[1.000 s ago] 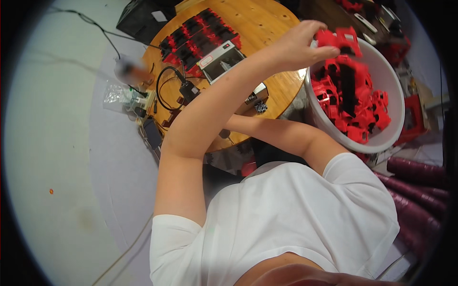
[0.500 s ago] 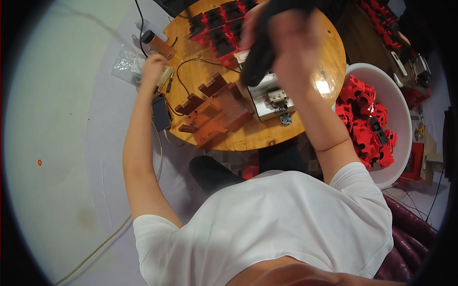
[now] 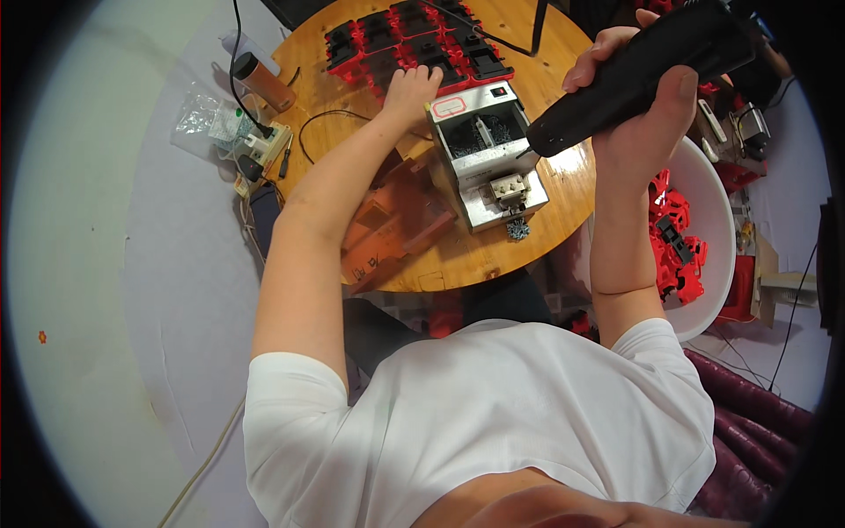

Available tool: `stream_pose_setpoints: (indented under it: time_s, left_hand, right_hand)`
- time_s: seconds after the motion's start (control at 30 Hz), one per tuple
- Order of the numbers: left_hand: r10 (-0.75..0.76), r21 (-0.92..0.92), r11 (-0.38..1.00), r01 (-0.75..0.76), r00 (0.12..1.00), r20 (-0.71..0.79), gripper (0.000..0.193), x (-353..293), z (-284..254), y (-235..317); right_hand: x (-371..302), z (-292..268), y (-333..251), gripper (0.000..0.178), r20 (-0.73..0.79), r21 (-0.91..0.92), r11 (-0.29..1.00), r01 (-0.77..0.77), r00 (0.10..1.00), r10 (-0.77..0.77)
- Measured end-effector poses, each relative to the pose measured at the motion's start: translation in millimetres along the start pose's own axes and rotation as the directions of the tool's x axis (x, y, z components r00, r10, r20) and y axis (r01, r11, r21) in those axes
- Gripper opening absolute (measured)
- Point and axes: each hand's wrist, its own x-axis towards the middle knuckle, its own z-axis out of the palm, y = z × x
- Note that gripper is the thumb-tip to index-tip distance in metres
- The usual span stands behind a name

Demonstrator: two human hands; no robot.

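Observation:
My right hand (image 3: 647,114) is wrapped round a black electric screwdriver (image 3: 629,79), raised over the right side of the table. Its narrow tip points down-left, beside a metal screw feeder (image 3: 493,172) with a tray of small loose screws. My left hand (image 3: 412,95) reaches across to the far side, fingers slightly apart at the near edge of several red plastic housings with black inserts (image 3: 422,48); nothing shows held in it, and its fingertips are partly hidden. Under my left forearm lies an orange-brown translucent fixture (image 3: 396,233), partly covered.
The round wooden table (image 3: 449,275) carries everything. A power strip (image 3: 264,150), a small screwdriver (image 3: 285,163), a brown bottle (image 3: 264,81) and a plastic bag (image 3: 195,128) lie left. A white tub (image 3: 723,229) holds red parts (image 3: 673,211) at right. A cable (image 3: 538,31) loops at the back.
My left hand has moved from beside the power strip, right and away, to the red and black housings. My right hand has swung the screwdriver to the right, uncovering the screw feeder.

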Motion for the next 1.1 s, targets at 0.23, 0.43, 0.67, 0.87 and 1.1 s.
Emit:
stream_pose_setpoints:
  time_s: [0.23, 0.43, 0.67, 0.87, 1.1]
  left_hand:
    - [0.043, 0.033, 0.999, -0.04, 0.994, -0.097, 0.042, -23, -43, -24]
    - [-0.164, 0.263, 0.949, 0.176, 0.984, -0.066, 0.04, -103, -143, -63]
    - [-0.158, 0.123, 0.979, 0.162, 0.986, -0.045, 0.044, -149, -213, 80]
    - [-0.226, 0.024, 0.974, 0.227, 0.974, -0.035, 0.046, -168, -197, 103]
    - [-0.193, -0.041, 0.981, 0.191, 0.981, -0.036, 0.085, -190, -205, 93]
  right_hand:
    - [-6, -5, -7, 0.059, 0.044, 0.038, 0.998, -0.046, 0.998, 0.044]
    - [-19, -5, -16, 0.064, 0.121, 0.058, 0.996, 0.06, 0.99, -0.067]
    - [-37, 10, -39, 0.061, 0.104, 0.056, 0.996, -0.07, 0.993, 0.064]
    - [-47, -4, -28, 0.052, 0.195, -0.056, 0.997, 0.06, 0.98, -0.048]
    - [-51, -20, -40, 0.052, 0.11, -0.097, 0.993, -0.073, 0.99, 0.084]
